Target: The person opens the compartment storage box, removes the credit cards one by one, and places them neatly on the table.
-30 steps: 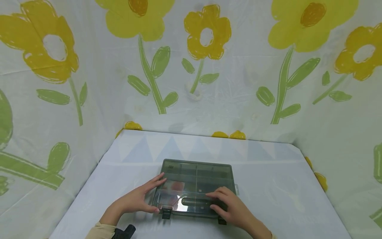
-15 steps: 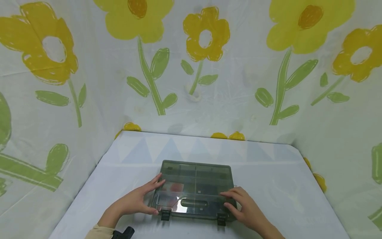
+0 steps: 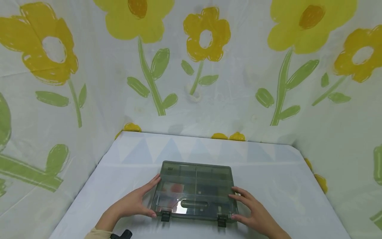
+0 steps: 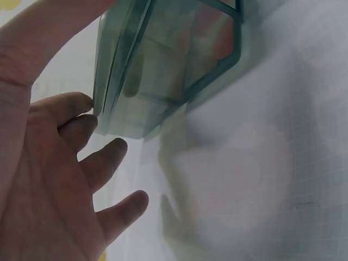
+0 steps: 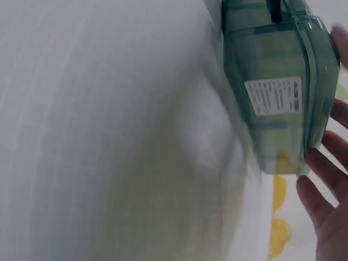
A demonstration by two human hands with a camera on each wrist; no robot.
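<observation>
A see-through grey-green plastic case point(image 3: 209, 172) with a closed lid lies on the table. Two dark latches, one left point(image 3: 165, 216) and one right point(image 3: 222, 220), sit on its near side. Dividers show through the lid, and so does a reddish patch point(image 3: 177, 188) whose kind I cannot tell. At the case's left side my left hand point(image 3: 131, 202) has its fingers spread, the tips by the lid's edge. My right hand point(image 3: 253, 210) touches the right edge with loosely bent fingers. A white printed label point(image 5: 274, 95) is on the case's end in the right wrist view.
The white table point(image 3: 286, 192) carries a band of pale blue triangles point(image 3: 170, 149) along its far edge. Flower-printed curtains point(image 3: 232, 89) rise behind it and on both sides. A black device point(image 3: 121, 235) sits at my left wrist.
My right hand has moved right, off the top of the lid to the case's right edge. The left hand has shifted slightly outward along the left side. The case stays nearly in place.
</observation>
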